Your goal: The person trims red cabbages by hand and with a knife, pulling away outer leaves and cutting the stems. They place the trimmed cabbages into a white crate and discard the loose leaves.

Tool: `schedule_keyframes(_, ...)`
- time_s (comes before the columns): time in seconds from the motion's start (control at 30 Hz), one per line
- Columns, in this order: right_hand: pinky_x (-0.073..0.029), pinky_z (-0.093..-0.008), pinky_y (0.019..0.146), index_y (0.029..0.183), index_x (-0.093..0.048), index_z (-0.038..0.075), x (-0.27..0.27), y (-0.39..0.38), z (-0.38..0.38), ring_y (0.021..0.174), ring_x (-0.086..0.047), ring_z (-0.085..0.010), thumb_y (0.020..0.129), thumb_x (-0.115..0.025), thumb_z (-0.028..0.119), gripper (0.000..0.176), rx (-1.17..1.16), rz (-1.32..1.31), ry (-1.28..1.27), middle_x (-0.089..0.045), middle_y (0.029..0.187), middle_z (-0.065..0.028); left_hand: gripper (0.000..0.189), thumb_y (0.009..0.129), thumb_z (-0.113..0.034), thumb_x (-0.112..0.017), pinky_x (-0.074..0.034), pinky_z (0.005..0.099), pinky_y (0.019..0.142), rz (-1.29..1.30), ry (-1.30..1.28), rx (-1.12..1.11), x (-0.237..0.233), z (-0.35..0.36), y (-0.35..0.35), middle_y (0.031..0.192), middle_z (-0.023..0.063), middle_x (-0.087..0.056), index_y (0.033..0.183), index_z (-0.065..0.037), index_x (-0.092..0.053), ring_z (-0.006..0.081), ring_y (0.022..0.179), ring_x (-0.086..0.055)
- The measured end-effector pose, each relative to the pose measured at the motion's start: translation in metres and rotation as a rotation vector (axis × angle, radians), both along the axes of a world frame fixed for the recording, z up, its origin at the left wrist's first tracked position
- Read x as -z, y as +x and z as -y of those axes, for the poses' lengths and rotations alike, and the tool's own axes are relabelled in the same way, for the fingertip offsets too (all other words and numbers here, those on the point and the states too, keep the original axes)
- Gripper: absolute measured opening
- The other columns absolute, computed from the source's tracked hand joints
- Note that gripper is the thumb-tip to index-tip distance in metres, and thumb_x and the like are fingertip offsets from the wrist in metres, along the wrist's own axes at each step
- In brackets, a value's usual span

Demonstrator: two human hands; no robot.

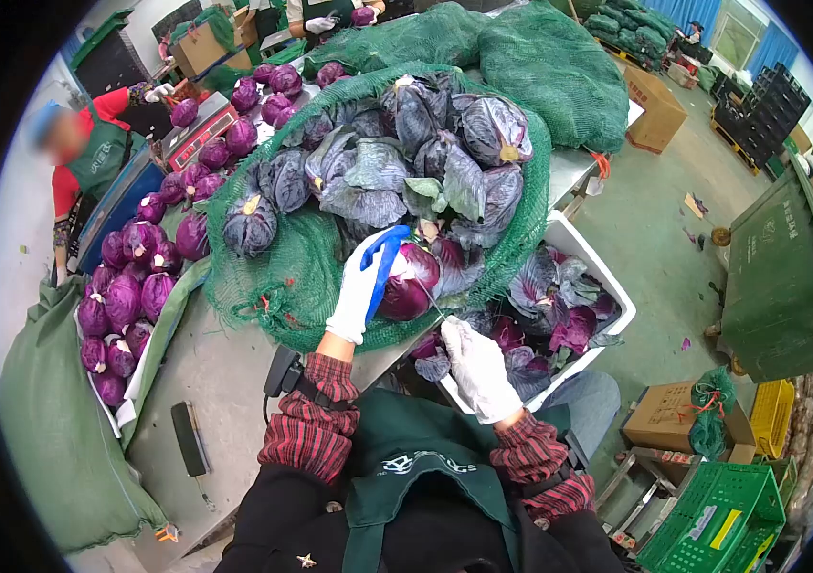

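Note:
My left hand (366,285), in a white glove with blue on the palm side, grips a peeled purple cabbage (410,286) over the table's front edge. In my white-gloved right hand (480,369) is a knife (435,304); its thin blade points up at the cabbage's lower right, and its handle is hidden in the closed fingers. Just beyond my hands lies an open green mesh sack (282,277) with several unpeeled cabbages (492,129) in dull outer leaves. Below and right of the cabbage, a white bin (607,277) holds loose purple leaves (573,329).
Peeled cabbages (125,301) pile up at the left beside a green cloth (53,420). A co-worker (91,153) there reaches toward a cabbage near a red scale (198,134). Full mesh sacks (554,72) lie at the back. A green wheeled bin (788,267) stands right.

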State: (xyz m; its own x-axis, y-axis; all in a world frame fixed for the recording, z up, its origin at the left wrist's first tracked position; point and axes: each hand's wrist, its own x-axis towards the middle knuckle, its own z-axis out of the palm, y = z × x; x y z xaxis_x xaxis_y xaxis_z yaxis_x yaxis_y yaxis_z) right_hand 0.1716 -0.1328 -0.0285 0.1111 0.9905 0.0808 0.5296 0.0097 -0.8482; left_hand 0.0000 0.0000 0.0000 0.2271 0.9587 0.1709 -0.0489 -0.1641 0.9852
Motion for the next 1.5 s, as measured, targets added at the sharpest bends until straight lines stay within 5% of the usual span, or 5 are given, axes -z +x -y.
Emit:
schedule_keyframes(0.53, -0.048, -0.0478, 0.064, 0.148, -0.031, 0.01, 0.016, -0.005, -0.003, 0.07, -0.063, -0.042, 0.098, -0.043, 0.044, 0.061, 0.066, 0.15, 0.05, -0.065, 0.089, -0.0242, 0.033, 0.099, -0.019, -0.052, -0.047, 0.0296, 0.094, 0.016, 0.075, -0.116, 0.018, -0.006, 0.005, 0.118, 0.0096, -0.065, 0.123, 0.002, -0.06, 0.0162, 0.105, -0.061)
schedule_keyframes(0.87, -0.048, -0.0455, 0.052, 0.097, -0.058, 0.004, -0.001, -0.024, -0.05, 0.061, -0.062, -0.0386, 0.1, -0.046, 0.035, 0.034, 0.308, 0.186, 0.203, -0.06, 0.067, -0.0207, 0.026, 0.09, -0.014, -0.054, -0.048, 0.0391, 0.093, -0.427, 0.469, -0.285, 0.005, 0.006, 0.04, 0.108, 0.0182, -0.067, 0.107, 0.001, -0.067, 0.0333, 0.103, -0.062)
schedule_keyframes(1.17, -0.051, -0.0415, 0.06, 0.105, -0.063, 0.004, 0.055, 0.011, -0.092, 0.064, -0.065, -0.0327, 0.101, -0.041, 0.037, 0.04, 0.382, 0.238, 0.411, -0.066, 0.077, -0.0181, 0.026, 0.091, -0.011, -0.055, -0.047, 0.0386, 0.095, -0.45, 0.479, -0.323, 0.008, 0.015, 0.034, 0.114, 0.0181, -0.064, 0.112, 0.0, -0.065, 0.0329, 0.107, -0.061)
schedule_keyframes(1.2, -0.047, -0.04, 0.054, 0.093, -0.064, 0.003, -0.022, 0.017, -0.075, 0.054, -0.061, -0.0272, 0.101, -0.041, 0.041, 0.045, 0.351, -0.357, -0.202, -0.063, 0.066, -0.0159, 0.026, 0.092, -0.009, -0.054, -0.047, 0.0384, 0.095, -0.441, 0.531, -0.348, 0.007, 0.022, 0.03, 0.115, 0.0178, -0.064, 0.114, 0.0, -0.064, 0.0324, 0.107, -0.061)
schedule_keyframes(1.5, -0.047, -0.036, 0.055, 0.102, -0.055, 0.002, 0.03, 0.025, -0.096, 0.047, -0.058, -0.0224, 0.1, -0.038, 0.05, 0.052, 0.374, -0.034, -0.17, -0.059, 0.06, -0.0129, 0.035, 0.09, -0.014, -0.065, -0.047, 0.032, 0.093, -0.211, 0.247, -0.29, 0.018, 0.043, -0.04, 0.11, 0.0103, -0.061, 0.121, 0.0, -0.056, 0.0198, 0.105, -0.059)
